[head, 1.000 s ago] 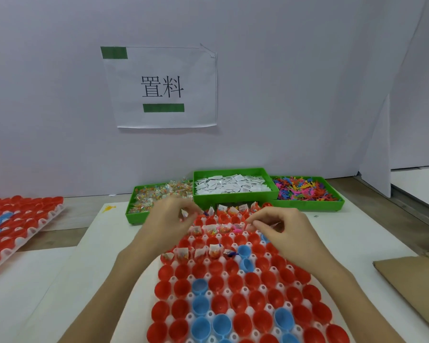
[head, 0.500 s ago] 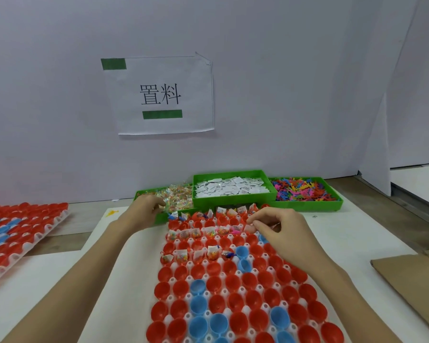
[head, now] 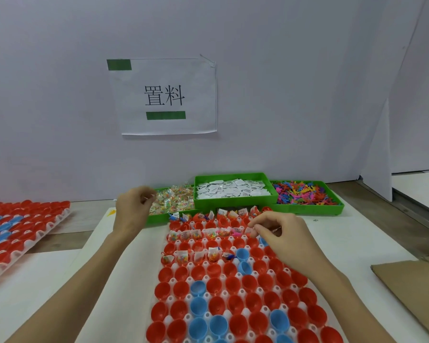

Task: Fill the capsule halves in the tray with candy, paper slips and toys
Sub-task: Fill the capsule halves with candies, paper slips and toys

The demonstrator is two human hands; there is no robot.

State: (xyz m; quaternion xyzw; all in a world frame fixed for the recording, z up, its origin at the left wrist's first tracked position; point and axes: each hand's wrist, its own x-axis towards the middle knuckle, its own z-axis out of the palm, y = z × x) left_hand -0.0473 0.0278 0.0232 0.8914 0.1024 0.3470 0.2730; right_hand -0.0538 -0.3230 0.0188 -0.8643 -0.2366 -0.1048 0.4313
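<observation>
- The right hand [head: 280, 233] sits at centre right of the frame, over the far part of the tray [head: 258, 290]. Its grip is curled, thumb and forefinger pinched together; what they pinch is too small to tell.
- The left hand [head: 131, 209] is raised at centre left, just beside the candy bin [head: 174, 201]. Its fingers are curled in; whether that grip holds a candy cannot be told.
- In the tray, the filled capsule halves [head: 209, 233] make up only the far rows, showing candy packets and white slips. One more row nearer the camera is filled on its left part only.
- The empty capsule halves [head: 233, 303], red and blue, take up the whole lower middle of the frame. By this judgement most of the tray is left to do.
- The paper slip bin [head: 233, 191] and toy bin [head: 305, 196] stand behind the tray at upper centre right, both well stocked.
- A second tray [head: 18, 231] of capsule halves lies at the left edge on the table [head: 357, 233].
</observation>
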